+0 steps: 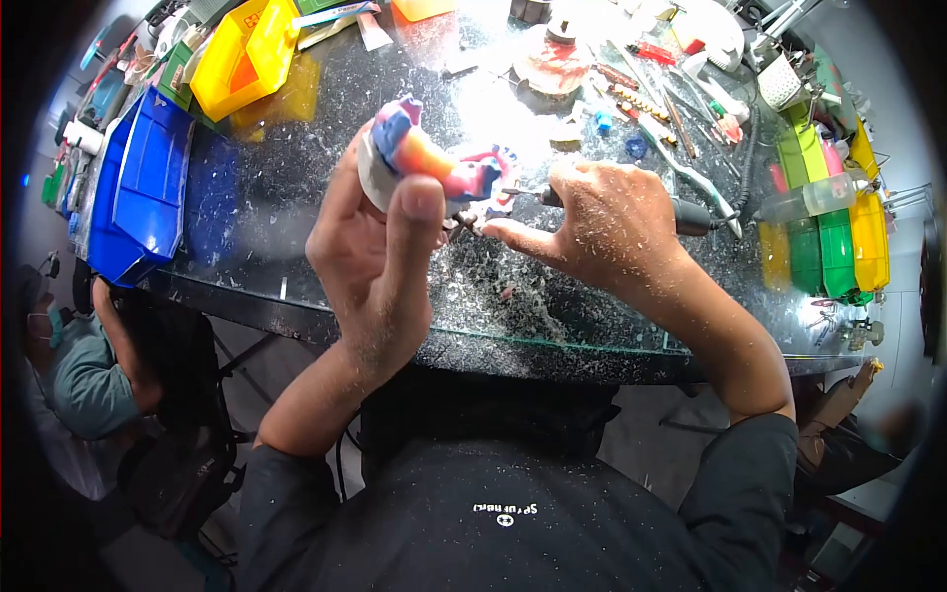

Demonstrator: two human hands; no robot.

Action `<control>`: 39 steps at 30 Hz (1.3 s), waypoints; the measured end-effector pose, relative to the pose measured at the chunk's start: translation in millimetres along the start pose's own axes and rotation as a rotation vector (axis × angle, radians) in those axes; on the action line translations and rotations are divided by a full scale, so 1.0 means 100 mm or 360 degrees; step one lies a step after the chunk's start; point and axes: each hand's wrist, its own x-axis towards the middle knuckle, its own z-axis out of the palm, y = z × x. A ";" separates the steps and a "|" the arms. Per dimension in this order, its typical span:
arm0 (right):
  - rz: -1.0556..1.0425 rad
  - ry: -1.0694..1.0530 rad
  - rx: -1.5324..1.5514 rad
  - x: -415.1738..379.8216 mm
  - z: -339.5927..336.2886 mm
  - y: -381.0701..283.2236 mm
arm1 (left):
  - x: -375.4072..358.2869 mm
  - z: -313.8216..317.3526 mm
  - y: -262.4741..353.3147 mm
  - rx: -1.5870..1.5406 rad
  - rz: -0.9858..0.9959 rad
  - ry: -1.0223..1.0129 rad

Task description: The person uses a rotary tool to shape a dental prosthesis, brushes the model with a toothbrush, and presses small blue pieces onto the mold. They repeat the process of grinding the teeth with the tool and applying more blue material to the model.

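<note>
My left hand (373, 252) is raised over the bench and closed around a dental cast (426, 156), its thumb pressed on the near side. The cast has a pale base and a curved upper part coloured blue, orange and pink. In my right hand (617, 222) is a rotary handpiece (693, 217), its dark body sticking out behind the hand. The handpiece's thin metal bur (520, 192) points left, its tip right at the cast's right end. Pale shavings cling to both hands.
Shavings (513, 296) litter the dark bench (266, 187). Blue (148, 187) and yellow bins (247, 59) stand left; green and yellow bins (838, 247) stand right. Hand tools (671, 118) and a stained plaster piece (552, 69) lie at the back. Other people (94, 380) sit at both sides.
</note>
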 end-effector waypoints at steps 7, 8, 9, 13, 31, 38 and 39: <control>0.0028 -0.0041 0.0012 -0.01 -0.01 0.01 | -0.07 0.07 0.06 0.0346 0.0072 -0.0056; 0.0039 -0.0069 0.0010 -0.02 -0.02 0.00 | -0.07 0.07 0.06 0.0365 0.0066 -0.0056; 0.0042 -0.0072 0.0016 -0.02 -0.02 0.00 | -0.07 0.07 0.06 0.0355 0.0065 -0.0067; 0.0036 -0.0093 0.0028 -0.03 -0.02 0.00 | -0.07 0.03 0.05 0.0265 0.0073 -0.0126; 0.0003 -0.0052 0.0121 -0.03 0.04 0.01 | -0.04 0.07 0.03 0.0291 0.0087 0.0015; 0.0008 -0.0026 0.0162 -0.02 0.06 0.01 | -0.05 -0.02 0.02 0.0120 -0.0005 -0.0026; 0.0005 -0.0023 0.0161 -0.02 0.06 0.02 | -0.05 -0.02 0.01 0.0069 -0.0018 -0.0033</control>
